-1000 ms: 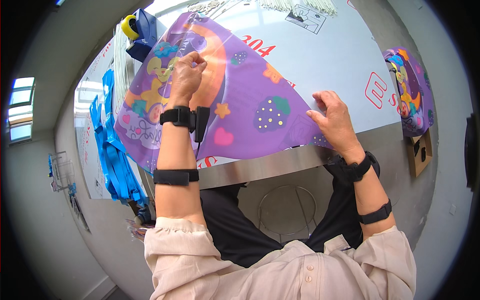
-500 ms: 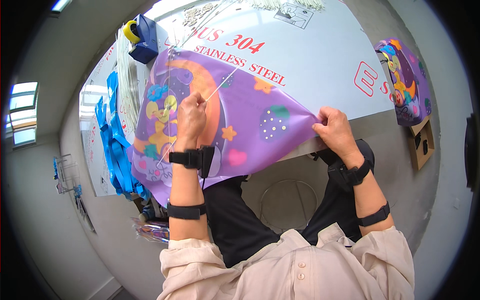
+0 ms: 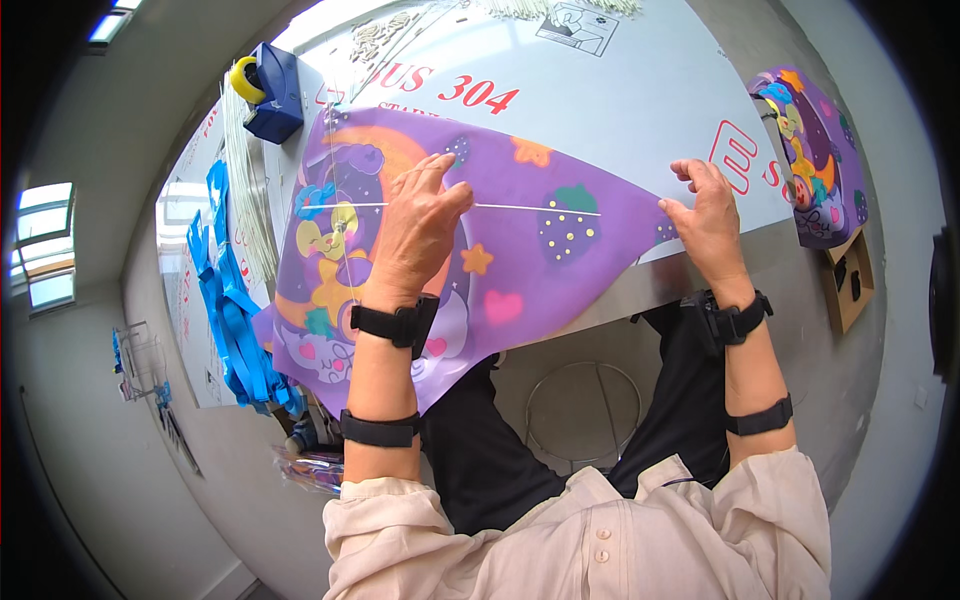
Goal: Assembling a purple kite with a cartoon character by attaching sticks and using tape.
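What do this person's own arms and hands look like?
The left hand and right hand are ungloved. Each wrist wears a black strap with a black boxy module; each forearm has a plain black band nearer the elbow. The beige sleeves look rolled up.

Cannot see the middle of the white rod (image 3: pixel 540 210) beneath the left hand (image 3: pixel 420 235), nor the strip of purple sheet (image 3: pixel 575 275) under that hand and forearm. Cannot tell touch from near-touch between the right hand (image 3: pixel 712 225) and the sheet's right corner. Can follow the far white sticks (image 3: pixel 512 7) only to the upper edge. Cannot identify the tiny pale pieces (image 3: pixel 385 40) far left or the dark items (image 3: pixel 855 285) at right.
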The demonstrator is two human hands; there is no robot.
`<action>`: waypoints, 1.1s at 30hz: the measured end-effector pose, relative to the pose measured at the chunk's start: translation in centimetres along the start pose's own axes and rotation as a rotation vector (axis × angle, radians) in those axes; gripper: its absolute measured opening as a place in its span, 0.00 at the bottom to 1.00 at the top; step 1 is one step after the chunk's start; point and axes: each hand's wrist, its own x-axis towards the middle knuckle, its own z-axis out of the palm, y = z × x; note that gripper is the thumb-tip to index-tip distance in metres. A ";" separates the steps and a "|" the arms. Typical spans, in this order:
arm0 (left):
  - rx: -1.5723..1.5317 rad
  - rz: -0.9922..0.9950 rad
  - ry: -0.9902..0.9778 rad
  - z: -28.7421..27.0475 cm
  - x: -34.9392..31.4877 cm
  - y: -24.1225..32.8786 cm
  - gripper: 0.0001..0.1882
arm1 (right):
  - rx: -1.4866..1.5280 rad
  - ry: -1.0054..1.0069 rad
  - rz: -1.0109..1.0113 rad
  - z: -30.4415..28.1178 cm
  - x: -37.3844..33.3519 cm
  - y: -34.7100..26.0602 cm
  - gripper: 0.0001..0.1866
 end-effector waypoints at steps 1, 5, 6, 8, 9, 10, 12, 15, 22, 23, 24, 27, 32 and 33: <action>-0.009 0.016 -0.004 0.3 0.8 0.4 0.02 | -0.006 0.005 -0.008 -0.4 0.1 -0.9 0.17; 0.020 0.111 0.045 1.3 3.1 1.9 0.05 | 0.211 -0.239 0.178 -1.6 -1.7 -5.9 0.18; 0.045 0.157 0.085 1.9 3.6 2.2 0.07 | 0.268 -0.278 0.167 -1.3 -2.6 -6.6 0.18; 0.023 0.168 0.044 2.8 4.7 2.9 0.07 | 0.329 -0.316 0.160 -0.4 -4.0 -7.2 0.17; -0.010 0.179 0.003 3.1 5.3 3.3 0.07 | 0.290 -0.284 0.087 0.1 -4.7 -7.1 0.17; 0.000 0.205 0.022 3.3 5.8 3.5 0.06 | 0.249 -0.252 0.016 0.5 -5.1 -7.1 0.16; -0.037 0.198 0.008 3.7 6.9 3.8 0.06 | 0.232 -0.247 0.004 0.8 -5.7 -6.9 0.17; -0.098 0.188 0.009 4.3 7.3 3.1 0.05 | 0.228 -0.259 0.013 1.0 -6.1 -7.1 0.18; -0.075 0.243 0.018 5.8 7.5 4.6 0.04 | -0.001 -0.156 -0.044 1.6 -5.9 -5.8 0.21; -0.066 0.226 -0.002 5.6 7.6 4.9 0.05 | -0.004 -0.154 -0.033 1.9 -5.9 -6.0 0.21; -0.048 0.237 -0.031 5.5 7.6 5.0 0.05 | -0.048 -0.142 -0.073 2.2 -5.8 -6.3 0.22; 0.007 0.271 -0.038 5.7 7.6 5.1 0.03 | -0.117 -0.130 -0.118 3.1 -5.7 -6.7 0.23; -0.049 0.261 -0.033 5.8 7.8 5.1 0.04 | -0.166 -0.124 -0.152 4.3 -5.3 -5.9 0.23; -0.079 0.242 -0.025 5.8 7.7 5.2 0.05 | -0.159 -0.122 -0.155 4.4 -5.2 -5.9 0.23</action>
